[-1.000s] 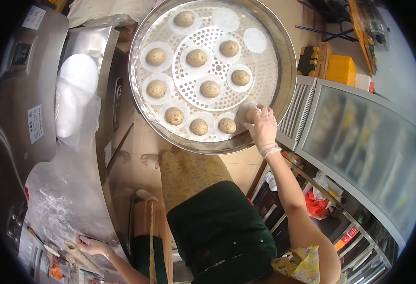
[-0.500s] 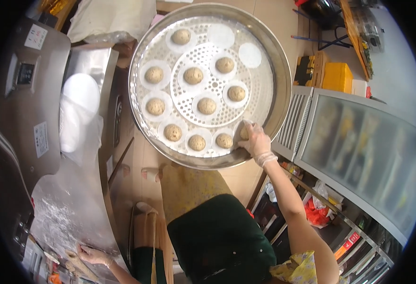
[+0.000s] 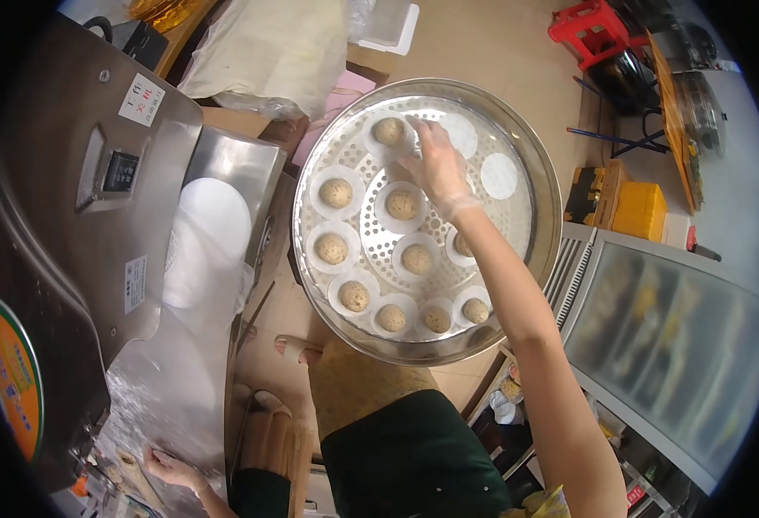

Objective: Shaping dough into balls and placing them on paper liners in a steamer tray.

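Evidently spacing the dough balls on paper rounds, the right hand reaches across the steamer tray, fingers pinching a round's edge; left hand rests spread on the floury tabletop edge.

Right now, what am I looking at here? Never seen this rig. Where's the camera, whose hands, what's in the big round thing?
The single picture comes from a wide fisheye camera worn on a person's head, looking down, so straight edges bend near the rim. There is no robot, just two bare hands. The right hand reaches out over a big round perforated metal steamer tray, fingers at a white paper round near the far side. On the tray lie brownish dough balls, each on its own paper round, plus a spare paper round with nothing on it. The left hand rests low at the left on a floury metal bench, beside a steel machine. Whether either hand grips anything is unclear.
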